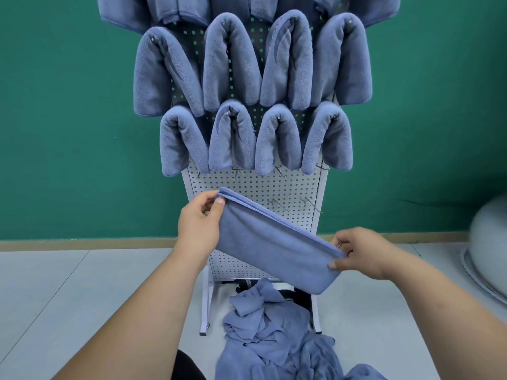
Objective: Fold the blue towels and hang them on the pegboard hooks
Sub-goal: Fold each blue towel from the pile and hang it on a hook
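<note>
A folded blue towel point(274, 242) is stretched slantwise in front of the lower part of the white pegboard point(255, 185). My left hand point(199, 223) pinches its upper left corner, and my right hand point(359, 250) pinches its lower right end. Several folded blue towels point(233, 61) hang over hooks in rows higher on the board. Bare metal hooks point(310, 202) stick out of the board just above the held towel. A heap of loose blue towels point(274, 338) lies on the floor at the foot of the stand.
The pegboard stands on white legs point(205, 305) against a green wall point(68, 119). The floor is pale grey tile point(82, 297). A grey rounded object point(488, 248) sits at the right edge.
</note>
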A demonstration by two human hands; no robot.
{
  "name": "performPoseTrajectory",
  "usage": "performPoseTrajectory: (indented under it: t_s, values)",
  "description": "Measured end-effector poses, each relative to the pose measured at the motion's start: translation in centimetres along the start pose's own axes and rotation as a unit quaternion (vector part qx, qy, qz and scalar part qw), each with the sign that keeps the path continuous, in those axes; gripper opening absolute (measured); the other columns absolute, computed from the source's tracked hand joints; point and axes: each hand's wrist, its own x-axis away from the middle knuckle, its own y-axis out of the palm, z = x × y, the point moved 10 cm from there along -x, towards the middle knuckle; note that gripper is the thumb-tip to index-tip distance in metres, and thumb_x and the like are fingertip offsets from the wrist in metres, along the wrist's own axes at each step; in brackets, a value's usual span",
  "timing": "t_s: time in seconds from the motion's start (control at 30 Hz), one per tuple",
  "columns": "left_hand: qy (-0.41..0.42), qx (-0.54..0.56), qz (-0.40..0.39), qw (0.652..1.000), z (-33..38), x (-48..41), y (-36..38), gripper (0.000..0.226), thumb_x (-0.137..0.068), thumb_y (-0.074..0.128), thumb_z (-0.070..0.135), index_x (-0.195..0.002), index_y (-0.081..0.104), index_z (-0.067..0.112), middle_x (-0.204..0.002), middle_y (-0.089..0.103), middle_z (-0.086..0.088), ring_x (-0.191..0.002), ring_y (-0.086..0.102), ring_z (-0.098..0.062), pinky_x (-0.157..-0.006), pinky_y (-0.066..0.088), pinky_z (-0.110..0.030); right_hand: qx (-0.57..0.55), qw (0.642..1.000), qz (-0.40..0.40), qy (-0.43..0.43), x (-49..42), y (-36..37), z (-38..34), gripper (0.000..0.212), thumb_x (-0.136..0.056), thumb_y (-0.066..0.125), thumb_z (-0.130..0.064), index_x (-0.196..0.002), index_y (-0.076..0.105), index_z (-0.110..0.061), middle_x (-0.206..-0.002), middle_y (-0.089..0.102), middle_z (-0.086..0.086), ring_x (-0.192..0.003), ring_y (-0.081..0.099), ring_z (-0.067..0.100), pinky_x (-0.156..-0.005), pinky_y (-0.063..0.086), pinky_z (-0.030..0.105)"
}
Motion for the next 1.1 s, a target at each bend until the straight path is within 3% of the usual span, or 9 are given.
performPoseTrajectory:
  t_s: [0.07, 0.13, 0.27, 0.47, 0.63, 0.73, 0.9, 1.0, 1.1]
  values:
    - [-0.024, -0.019, 0.010, 0.999, -1.1, -0.3, -0.5, 0.010, -0.104, 0.063, 0.034, -0.105, 0.073, 0.029, -0.098, 0.075, 0.006, -0.091, 0.067, -0.012, -0.080, 0.049, -0.030, -0.014, 0.998, 0.057, 0.000, 0.1, -1.8, 0.3, 0.021, -0.079, 0.089, -0.037, -0.077, 0.071, -0.025, -0.073, 0.073, -0.004, -0.067, 0.062, 0.019, -0.069, 0.054, 0.037]
    - [-0.045, -0.025, 0.010, 0.999, -2.0, -0.6, -0.7, 0.013, -0.105, 0.061, 0.037, -0.098, 0.069, 0.029, -0.087, 0.072, 0.009, -0.081, 0.062, -0.014, -0.075, 0.046, -0.033, -0.117, 0.988, 0.099, -0.004, 0.4, -3.3, 0.6, 0.023, -0.085, 0.083, -0.037, -0.078, 0.070, -0.021, -0.077, 0.073, 0.006, -0.066, 0.055, 0.018, -0.066, 0.046, 0.038]
    - [-0.065, 0.012, 0.005, 0.998, -2.1, -0.6, -0.5, 0.020, -0.105, 0.060, 0.039, -0.092, 0.068, 0.026, -0.082, 0.068, 0.004, -0.077, 0.056, -0.016, -0.075, 0.043, -0.036, -0.361, 0.921, 0.146, -0.022, 1.4, -5.2, 0.2, 0.016, -0.100, 0.071, -0.032, -0.100, 0.070, -0.016, -0.103, 0.078, 0.012, -0.086, 0.064, 0.018, -0.085, 0.045, 0.044]
    - [-0.063, 0.068, 0.022, 0.995, -0.7, 0.3, 0.3, 0.027, -0.106, 0.059, 0.043, -0.097, 0.069, 0.019, -0.087, 0.066, 0.005, -0.077, 0.056, -0.013, -0.074, 0.046, -0.034, -0.476, 0.846, 0.241, -0.005, 2.6, -6.9, -0.7, 0.020, -0.103, 0.067, -0.033, -0.112, 0.069, -0.015, -0.108, 0.079, 0.009, -0.090, 0.071, 0.021, -0.084, 0.053, 0.043]
    - [-0.178, 0.020, 0.026, 0.983, -4.2, 0.8, 0.5, 0.013, -0.098, 0.070, 0.038, -0.105, 0.068, 0.027, -0.111, 0.071, -0.001, -0.096, 0.068, -0.024, -0.081, 0.058, -0.040, -0.452, 0.853, 0.244, 0.090, 2.3, -5.1, 1.6, 0.033, -0.091, 0.083, -0.023, -0.120, 0.067, -0.018, -0.100, 0.081, 0.001, -0.097, 0.076, 0.023, -0.091, 0.059, 0.042]
    - [-0.246, -0.003, -0.028, 0.969, -6.7, 1.2, 1.1, 0.035, -0.093, 0.079, 0.023, -0.122, 0.060, 0.024, -0.110, 0.071, -0.011, -0.088, 0.072, -0.027, -0.073, 0.062, -0.040, -0.436, 0.866, 0.218, 0.110, 2.0, -4.0, 2.5, 0.052, -0.089, 0.083, -0.014, -0.134, 0.062, -0.027, -0.114, 0.077, -0.003, -0.108, 0.073, 0.020, -0.101, 0.056, 0.047]
    - [-0.187, -0.019, -0.050, 0.981, -5.8, 0.5, 1.1, 0.031, -0.094, 0.071, 0.003, -0.116, 0.066, 0.025, -0.098, 0.078, -0.001, -0.085, 0.071, -0.020, -0.071, 0.054, -0.033, -0.424, 0.878, 0.213, 0.072, 2.1, -4.9, 1.8, 0.026, -0.097, 0.073, -0.006, -0.112, 0.077, -0.027, -0.106, 0.081, -0.003, -0.106, 0.073, 0.021, -0.092, 0.058, 0.045]
    - [-0.136, -0.023, -0.074, 0.988, -4.6, 0.3, 1.5, 0.024, -0.099, 0.068, 0.005, -0.110, 0.072, 0.026, -0.097, 0.080, 0.005, -0.094, 0.071, -0.016, -0.073, 0.049, -0.028, -0.403, 0.889, 0.207, 0.066, 1.9, -5.1, 1.8, 0.016, -0.095, 0.075, -0.009, -0.105, 0.080, -0.021, -0.098, 0.082, -0.003, -0.110, 0.074, 0.023, -0.101, 0.055, 0.048]
    - [-0.091, -0.068, -0.099, 0.989, -3.6, 0.3, 1.8, 0.019, -0.095, 0.075, 0.015, -0.105, 0.076, 0.031, -0.106, 0.076, 0.012, -0.096, 0.069, -0.013, -0.070, 0.048, -0.025, -0.365, 0.911, 0.187, 0.038, 2.0, -5.2, 1.2, 0.018, -0.088, 0.084, -0.014, -0.104, 0.081, -0.023, -0.099, 0.082, -0.007, -0.105, 0.075, 0.015, -0.093, 0.058, 0.034]
